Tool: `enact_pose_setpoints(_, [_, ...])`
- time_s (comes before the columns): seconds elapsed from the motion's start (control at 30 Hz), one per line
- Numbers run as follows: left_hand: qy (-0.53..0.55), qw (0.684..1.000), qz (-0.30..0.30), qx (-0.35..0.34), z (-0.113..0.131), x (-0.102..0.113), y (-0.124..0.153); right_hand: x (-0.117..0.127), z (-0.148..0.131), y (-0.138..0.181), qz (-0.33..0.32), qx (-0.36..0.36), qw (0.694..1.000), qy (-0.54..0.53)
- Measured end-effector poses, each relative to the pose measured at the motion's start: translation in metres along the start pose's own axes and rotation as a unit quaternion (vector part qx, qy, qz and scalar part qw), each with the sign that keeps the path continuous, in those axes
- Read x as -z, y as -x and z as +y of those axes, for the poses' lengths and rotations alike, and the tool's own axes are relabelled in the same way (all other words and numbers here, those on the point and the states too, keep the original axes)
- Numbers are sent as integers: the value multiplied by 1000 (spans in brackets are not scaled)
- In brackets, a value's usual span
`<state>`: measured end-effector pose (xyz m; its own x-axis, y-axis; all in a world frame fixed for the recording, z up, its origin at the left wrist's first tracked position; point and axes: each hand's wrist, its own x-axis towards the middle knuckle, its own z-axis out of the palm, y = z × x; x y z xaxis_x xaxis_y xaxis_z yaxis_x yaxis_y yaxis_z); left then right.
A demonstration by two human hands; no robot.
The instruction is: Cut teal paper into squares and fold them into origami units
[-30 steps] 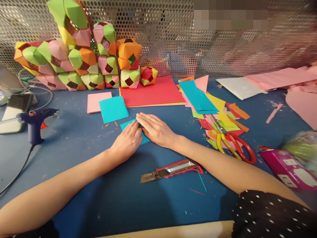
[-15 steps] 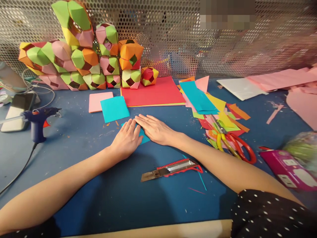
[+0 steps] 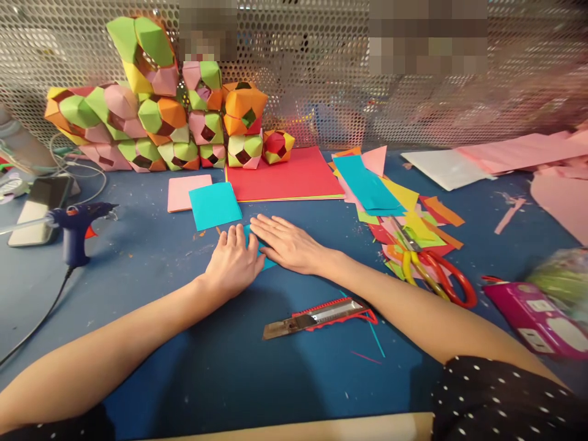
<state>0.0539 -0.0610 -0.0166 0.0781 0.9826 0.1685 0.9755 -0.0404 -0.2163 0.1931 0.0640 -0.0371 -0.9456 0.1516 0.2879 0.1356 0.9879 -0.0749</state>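
A small piece of blue paper (image 3: 269, 264) lies on the table, mostly covered by my hands. My left hand (image 3: 233, 262) rests on its left side, the fingers somewhat bent and pressing down. Flat across its right side lies my right hand (image 3: 294, 245), fingers stretched out towards the left. Just beyond, a stack of blue paper squares (image 3: 215, 206) overlaps a stack of pink paper squares (image 3: 179, 195). Nearer to me is a red utility knife (image 3: 316, 315), with a thin blue paper strip (image 3: 377, 340) beside it.
Folded paper modules (image 3: 160, 119) are stacked at the back left against a perforated metal screen (image 3: 312, 73). A glue gun (image 3: 76, 226) stands left. Right are red paper sheets (image 3: 285, 174), colourful scraps (image 3: 427, 226), scissors (image 3: 441, 275) and a purple box (image 3: 533, 315).
My left hand's fingers have bent and drawn back slightly, showing more blue paper between the hands. My right hand stays flat. The view has shifted a little.
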Motion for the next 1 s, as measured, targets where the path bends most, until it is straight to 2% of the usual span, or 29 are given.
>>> enact_pose_setpoints(0.13, [-8, 1000, -7, 3, 1, 0, 0, -2, 1, 0, -32, 5, 999, -13])
enact_pose_setpoints(0.3, [-15, 1000, 6, 11, 3, -4, 3, 0, 1, 2, -30, -23, 999, -19])
enact_pose_setpoints(0.57, [-5, 1000, 12, 7, 2, -6, 8, 0, 4, 4, -79, -3, 996, -28])
enact_pose_setpoints(0.83, [34, 999, 14, -15, -8, -9, 21, -8, 5, 9, -72, -25, 997, 10])
enact_pose_setpoints(1.0, [13, 999, 21, -20, -11, -8, 31, -13, 5, 13, -48, -27, 998, 36])
